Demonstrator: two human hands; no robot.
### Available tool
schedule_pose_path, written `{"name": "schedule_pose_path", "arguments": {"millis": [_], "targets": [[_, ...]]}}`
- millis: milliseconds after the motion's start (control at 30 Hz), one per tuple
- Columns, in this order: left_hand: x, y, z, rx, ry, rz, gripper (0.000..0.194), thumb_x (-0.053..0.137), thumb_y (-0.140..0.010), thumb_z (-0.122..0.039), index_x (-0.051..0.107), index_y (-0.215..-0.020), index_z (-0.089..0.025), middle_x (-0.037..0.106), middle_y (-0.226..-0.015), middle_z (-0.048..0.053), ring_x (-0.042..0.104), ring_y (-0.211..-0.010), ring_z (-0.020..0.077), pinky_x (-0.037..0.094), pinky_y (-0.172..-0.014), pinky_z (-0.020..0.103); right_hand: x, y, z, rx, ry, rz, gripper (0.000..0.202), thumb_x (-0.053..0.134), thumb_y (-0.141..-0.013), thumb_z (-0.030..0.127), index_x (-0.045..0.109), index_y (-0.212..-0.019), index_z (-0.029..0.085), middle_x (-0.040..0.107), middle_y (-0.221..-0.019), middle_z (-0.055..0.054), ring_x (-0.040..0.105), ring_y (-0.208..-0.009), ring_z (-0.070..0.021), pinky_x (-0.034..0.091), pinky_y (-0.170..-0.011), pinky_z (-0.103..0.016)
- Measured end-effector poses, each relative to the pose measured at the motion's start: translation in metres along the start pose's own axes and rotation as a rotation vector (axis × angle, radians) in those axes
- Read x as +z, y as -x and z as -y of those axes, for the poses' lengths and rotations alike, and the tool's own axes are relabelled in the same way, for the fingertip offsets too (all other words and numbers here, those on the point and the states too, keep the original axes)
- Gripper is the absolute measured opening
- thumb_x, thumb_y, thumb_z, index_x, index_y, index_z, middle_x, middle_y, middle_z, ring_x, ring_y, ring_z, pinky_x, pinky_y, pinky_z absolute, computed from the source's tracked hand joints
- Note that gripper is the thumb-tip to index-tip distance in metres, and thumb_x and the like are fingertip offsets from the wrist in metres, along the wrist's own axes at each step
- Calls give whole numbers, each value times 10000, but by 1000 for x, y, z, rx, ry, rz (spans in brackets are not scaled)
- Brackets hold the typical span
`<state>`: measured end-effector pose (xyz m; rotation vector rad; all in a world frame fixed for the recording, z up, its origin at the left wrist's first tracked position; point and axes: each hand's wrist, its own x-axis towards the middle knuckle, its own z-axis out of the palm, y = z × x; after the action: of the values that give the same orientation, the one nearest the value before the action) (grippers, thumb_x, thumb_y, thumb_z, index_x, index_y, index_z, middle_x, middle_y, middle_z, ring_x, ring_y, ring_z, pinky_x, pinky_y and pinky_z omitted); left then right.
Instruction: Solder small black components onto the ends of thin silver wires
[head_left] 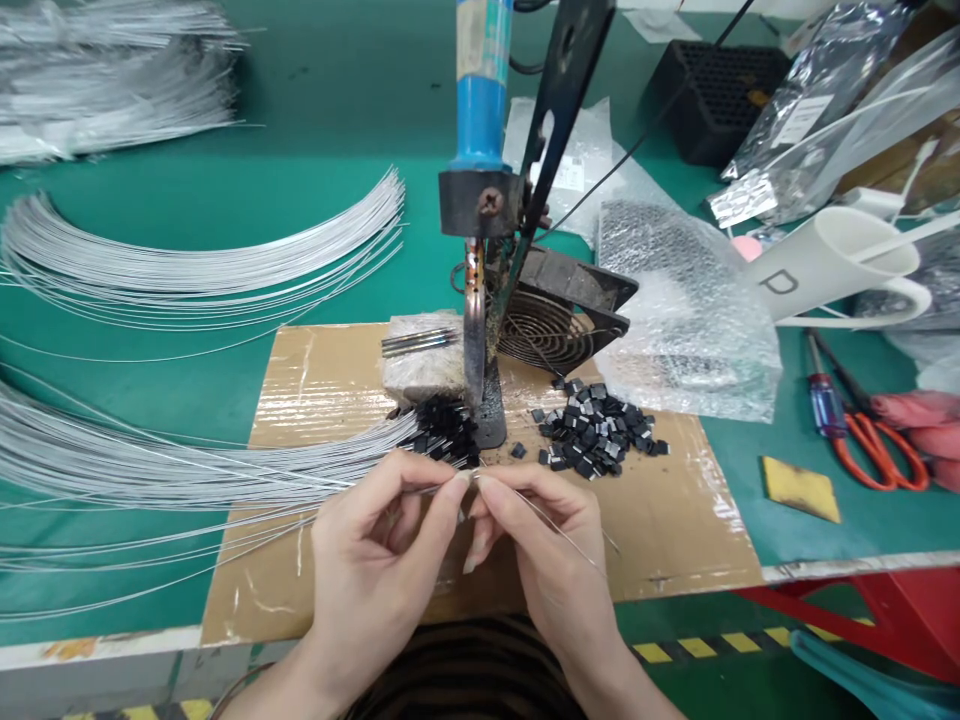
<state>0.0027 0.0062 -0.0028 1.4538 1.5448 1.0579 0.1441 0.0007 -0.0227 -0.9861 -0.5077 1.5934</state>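
Observation:
My left hand (382, 550) and my right hand (547, 540) meet fingertip to fingertip over the cardboard, both closed in a pinch. Between them is a thin pale wire (559, 528), whose loose length trails across my right hand toward the lower right. What exactly sits at the fingertips is too small to make out. Just behind them, a soldering iron (474, 330) points down from a black stand. To the left lies a bundle of white wires (300, 470) with black connectors (442, 430) on its ends. Small loose black connectors (596, 430) form a pile on the right.
Under the work lies a cardboard sheet (660, 540). Behind it stand a wrapped block (424, 370) and a small fan (562, 310). Another white wire bundle (210, 270) rests left. Right are bubble wrap (690, 310), a white mug (832, 265), scissors (870, 455) and a yellow sponge (801, 488).

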Motion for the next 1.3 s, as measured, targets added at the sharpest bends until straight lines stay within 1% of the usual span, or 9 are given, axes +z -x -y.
{"name": "schedule_pose_path", "arguments": {"millis": [233, 433, 533, 633, 800, 1000, 1100, 1200, 1300], "targets": [[-1, 1, 2, 34, -29, 30, 79, 718, -957, -243, 723, -883, -217, 701, -671, -18, 560, -523, 96, 422, -478, 204, -3, -1, 3, 23, 12, 27, 86, 826, -906, 284, 844, -885, 203, 762, -711, 4, 673, -515, -94, 615, -528, -206], [-5, 0, 0, 89, -89, 56, 94, 705, -958, -219, 726, -866, -220, 608, -635, -39, 418, -485, 84, 346, -455, 223, -8, -8, 13, 155, -44, 75, 119, 871, -830, 282, 832, -795, 174, 739, -652, 2, 660, -462, -98, 592, -471, -193], [-6, 0, 1, 96, -91, 73, 86, 702, -959, -213, 722, -876, -226, 600, -639, -41, 414, -494, 87, 346, -464, 228, -11, -10, 18, 195, -32, 92, 133, 874, -820, 284, 828, -778, 166, 734, -647, 1, 658, -453, -99, 595, -467, -196], [-5, 1, 2, 86, -89, 67, 88, 696, -967, -221, 717, -882, -233, 591, -636, -45, 414, -499, 91, 351, -471, 231, -12, -9, 18, 200, -16, 96, 135, 873, -825, 284, 828, -778, 166, 737, -652, 1, 663, -459, -98, 598, -478, -192], [0, 3, 4, 62, -70, 33, 59, 708, -965, -235, 711, -906, -239, 571, -635, -50, 431, -505, 93, 363, -478, 230, -11, -7, 14, 167, -30, 76, 143, 860, -851, 308, 847, -830, 167, 747, -674, -3, 667, -489, -87, 603, -500, -173], [4, 4, 5, 52, -80, 12, 60, 714, -954, -215, 698, -900, -237, 519, -616, -67, 410, -502, 83, 360, -473, 212, -5, -5, 9, 128, -89, 44, 114, 861, -843, 294, 853, -832, 181, 740, -650, 3, 646, -472, -85, 592, -472, -175], [6, 5, 5, 47, -53, -4, 58, 714, -953, -199, 698, -911, -236, 573, -629, -64, 456, -497, 79, 389, -473, 198, -1, -3, 5, 97, -125, -7, 91, 870, -831, 282, 862, -825, 191, 742, -653, 8, 640, -473, -76, 595, -479, -170], [10, 7, 6, 18, 5, -30, 42, 713, -955, -198, 703, -928, -229, 692, -696, -33, 590, -542, 94, 463, -498, 185, 4, 0, -2, 78, -162, -60, 72, 867, -837, 275, 868, -832, 203, 760, -669, 8, 644, -472, -71, 613, -511, -180], [12, 9, 7, 11, 48, -52, 34, 728, -944, -201, 711, -927, -225, 730, -703, -25, 649, -561, 104, 507, -517, 173, 7, 3, -9, 74, -171, -92, 82, 866, -842, 293, 867, -843, 211, 758, -654, 5, 646, -487, -84, 627, -528, -205]]}}
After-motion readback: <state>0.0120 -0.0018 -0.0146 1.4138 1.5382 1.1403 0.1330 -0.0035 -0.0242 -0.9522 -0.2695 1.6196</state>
